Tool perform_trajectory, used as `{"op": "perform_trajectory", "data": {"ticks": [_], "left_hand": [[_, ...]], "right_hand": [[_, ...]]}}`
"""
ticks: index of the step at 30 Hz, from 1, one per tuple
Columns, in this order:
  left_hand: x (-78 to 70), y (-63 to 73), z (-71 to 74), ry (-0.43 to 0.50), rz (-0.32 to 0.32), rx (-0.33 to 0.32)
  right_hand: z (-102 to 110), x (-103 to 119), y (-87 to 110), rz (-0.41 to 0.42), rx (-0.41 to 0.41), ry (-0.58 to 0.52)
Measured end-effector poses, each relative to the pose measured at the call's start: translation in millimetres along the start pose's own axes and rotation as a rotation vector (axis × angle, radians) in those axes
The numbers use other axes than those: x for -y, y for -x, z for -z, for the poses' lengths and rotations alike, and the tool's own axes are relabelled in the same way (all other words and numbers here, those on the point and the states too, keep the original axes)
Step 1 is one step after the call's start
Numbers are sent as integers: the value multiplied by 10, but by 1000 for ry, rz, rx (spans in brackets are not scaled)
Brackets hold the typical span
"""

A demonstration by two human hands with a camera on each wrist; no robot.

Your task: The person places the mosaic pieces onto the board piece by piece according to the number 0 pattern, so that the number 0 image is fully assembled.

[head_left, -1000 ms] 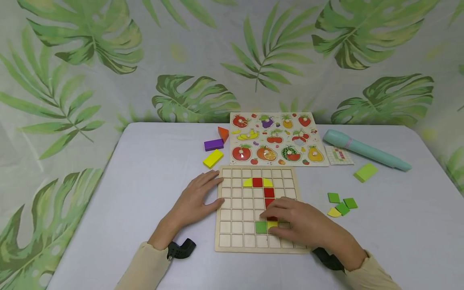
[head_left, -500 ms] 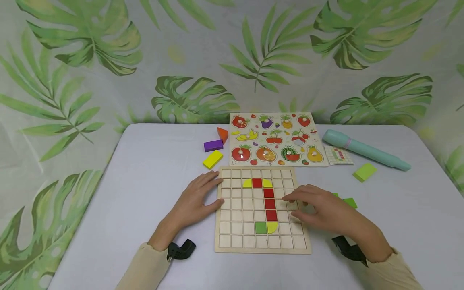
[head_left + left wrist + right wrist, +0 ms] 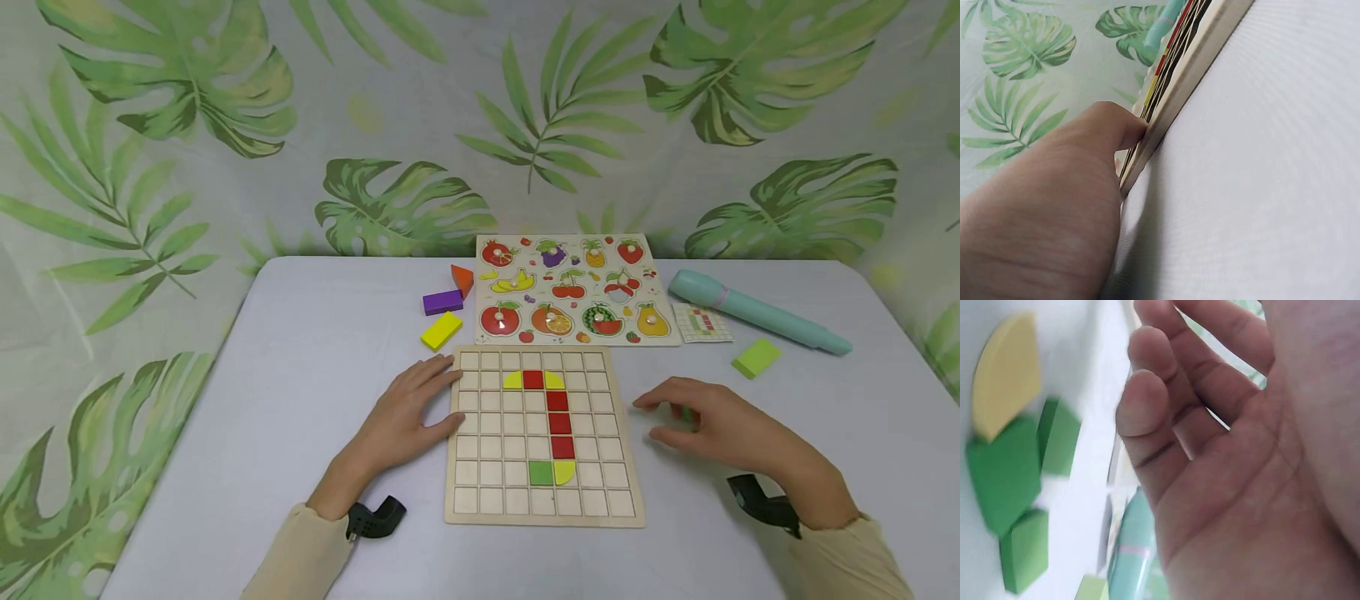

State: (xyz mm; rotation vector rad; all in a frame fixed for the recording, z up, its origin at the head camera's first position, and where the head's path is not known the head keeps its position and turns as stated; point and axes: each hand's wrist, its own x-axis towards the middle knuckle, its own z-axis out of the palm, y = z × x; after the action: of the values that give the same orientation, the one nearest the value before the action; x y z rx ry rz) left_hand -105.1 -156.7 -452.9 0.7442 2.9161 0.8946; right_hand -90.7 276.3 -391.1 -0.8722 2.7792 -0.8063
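Note:
A wooden grid board [image 3: 480, 500] lies on the table, holding red square tiles [image 3: 559, 423], yellow quarter-round tiles [image 3: 564, 472] and one green tile [image 3: 540, 473]. My left hand [image 3: 408, 412] rests against the board's left edge, fingertips and thumb on the rim. To the right of the board hovers my right hand [image 3: 720, 425], fingers loosely bent, with nothing between them. It mostly covers the loose tiles in the head view. The right wrist view shows them beside that hand: a yellow quarter-round tile [image 3: 1007, 372] and green square tiles [image 3: 1005, 475].
Behind the board lies a fruit puzzle [image 3: 540, 297]. A small pattern card [image 3: 702, 322], a teal pen-shaped object [image 3: 757, 312] and a lime block [image 3: 756, 358] are at the right. Yellow [image 3: 442, 331], purple [image 3: 442, 302] and orange [image 3: 462, 280] blocks sit at the back left.
My right hand has left the yellow quarter-round tile at the lower part of the board and moved right, over the loose tiles. The left hand stays at the board's edge.

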Motion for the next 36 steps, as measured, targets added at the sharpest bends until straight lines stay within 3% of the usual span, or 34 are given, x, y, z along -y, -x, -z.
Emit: {"op": "perform_trajectory", "data": {"ticks": [7, 13, 17, 24, 36], "left_hand": [[-1, -9, -7, -1, -7, 1], [-10, -10, 7, 4, -7, 4], [-16, -6, 17, 4, -4, 2], [-29, 3, 25, 13, 2, 2], [-24, 2, 19, 10, 4, 3]], "right_hand": [[98, -256, 152, 4, 16, -53], [208, -417, 259, -92, 126, -104], [232, -461, 282, -86, 162, -141], [205, -447, 239, -66, 162, -123], [36, -351, 124, -6, 60, -45]]}}
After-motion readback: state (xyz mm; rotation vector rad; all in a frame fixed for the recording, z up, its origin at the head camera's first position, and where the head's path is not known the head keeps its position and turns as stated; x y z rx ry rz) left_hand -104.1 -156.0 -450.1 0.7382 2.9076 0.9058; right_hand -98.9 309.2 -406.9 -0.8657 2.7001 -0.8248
